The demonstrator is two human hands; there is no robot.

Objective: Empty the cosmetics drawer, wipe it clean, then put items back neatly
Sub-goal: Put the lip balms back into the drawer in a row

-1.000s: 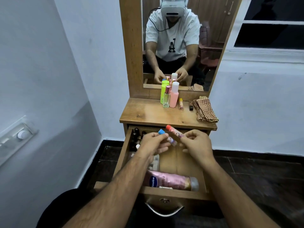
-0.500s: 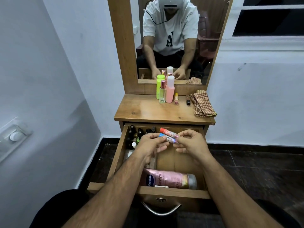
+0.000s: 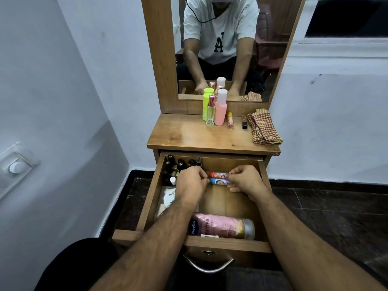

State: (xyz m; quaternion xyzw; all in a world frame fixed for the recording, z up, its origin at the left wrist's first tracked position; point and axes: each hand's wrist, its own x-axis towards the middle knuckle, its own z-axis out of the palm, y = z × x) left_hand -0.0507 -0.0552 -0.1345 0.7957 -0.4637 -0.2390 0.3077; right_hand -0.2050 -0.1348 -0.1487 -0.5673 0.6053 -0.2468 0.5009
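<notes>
Meanwhile both hands, left hand (image 3: 192, 181) and right hand (image 3: 245, 179), pinch two tubes (image 3: 218, 178) beside dark bottles (image 3: 180, 164).

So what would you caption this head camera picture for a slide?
Both hands, left hand and right hand, hold two small tubes side by side over the open drawer, with bottles still on the dresser top.

My left hand (image 3: 190, 183) covering the white round compact (image 3: 169, 197), both tubes' (image 3: 218, 178) ends lost inside each grip, labels of the small dark bottles (image 3: 180, 164) too tiny for me to read, my elbows cut off below.
</notes>
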